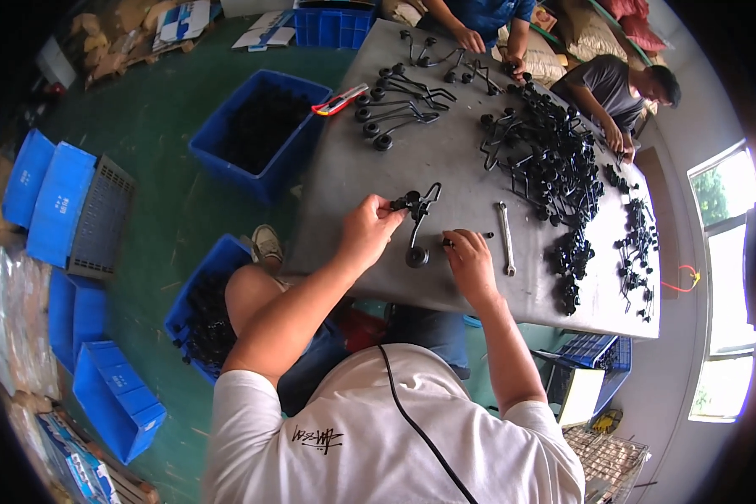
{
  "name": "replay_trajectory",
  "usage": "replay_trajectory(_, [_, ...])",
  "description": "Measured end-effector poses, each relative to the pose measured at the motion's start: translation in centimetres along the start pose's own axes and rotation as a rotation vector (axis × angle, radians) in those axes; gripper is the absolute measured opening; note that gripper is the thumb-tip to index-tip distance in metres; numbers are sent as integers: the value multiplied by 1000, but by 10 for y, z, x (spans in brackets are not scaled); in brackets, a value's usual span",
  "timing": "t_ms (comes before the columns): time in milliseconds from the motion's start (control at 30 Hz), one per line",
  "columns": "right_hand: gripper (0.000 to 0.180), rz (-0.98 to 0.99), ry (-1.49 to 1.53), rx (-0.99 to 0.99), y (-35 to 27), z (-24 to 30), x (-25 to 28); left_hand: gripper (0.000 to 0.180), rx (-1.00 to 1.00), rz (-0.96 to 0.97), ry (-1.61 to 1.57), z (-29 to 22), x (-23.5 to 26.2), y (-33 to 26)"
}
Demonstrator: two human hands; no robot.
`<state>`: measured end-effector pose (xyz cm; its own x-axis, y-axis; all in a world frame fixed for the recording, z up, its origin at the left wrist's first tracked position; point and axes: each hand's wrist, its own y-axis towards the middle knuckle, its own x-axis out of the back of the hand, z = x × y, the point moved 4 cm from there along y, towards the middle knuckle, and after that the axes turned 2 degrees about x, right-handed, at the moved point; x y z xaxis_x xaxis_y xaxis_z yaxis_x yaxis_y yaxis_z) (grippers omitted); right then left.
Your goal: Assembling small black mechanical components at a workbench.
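My left hand [368, 229] pinches a black bent-wire bracket [417, 231] at its clamp-like upper part, just above the grey table [344, 189]. A loop of wire sticks out at its top, and a round black wheel or knob hangs at its lower end. To the right, my right hand [472, 262] is closed at the fingertips on a small black piece [448, 243], too small to name. Beside that hand lie a tiny dark part [490, 235] and a combination wrench [506, 239].
Many black wire brackets [546, 160] are heaped on the table's right, with more at its far left near a red utility knife [339, 100]. Blue bins [202, 139] of black parts stand left. Two people work opposite, one in blue [487, 15], one in dark grey [601, 84].
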<state>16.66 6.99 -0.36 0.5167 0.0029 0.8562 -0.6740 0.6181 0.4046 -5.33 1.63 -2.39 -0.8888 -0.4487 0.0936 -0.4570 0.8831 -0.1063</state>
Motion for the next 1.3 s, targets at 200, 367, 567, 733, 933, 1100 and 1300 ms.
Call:
replay_trajectory(200, [30, -272, 547, -379, 22, 22, -2, 32, 18, 42, -42, -1, -5, -5])
replay_trajectory(367, [27, -257, 452, -197, 37, 43, -2, 32, 55, 72, -73, 2, -11, -8])
replay_trajectory(567, [33, -226, 579, -263, 32, 33, -4, 34, 68, 106, -136, 0, -6, -8])
replay_trajectory(733, [37, -332, 88, -516, -14, -40, 14, 32, 54, 119, -211, 9, -9, -5])
replay_trajectory(933, [27, -78, -151, -538, -18, -65, 17, 31, 56, 126, -213, 11, -8, -4])
replay_trajectory(1100, [19, -20, -143, -471, -8, -71, 17, 33, 59, 100, -117, 3, -10, -9])
replay_trajectory(1300, [20, -67, 43, -413, 17, -4, 8, 34, 50, 82, -90, 1, -8, -12])
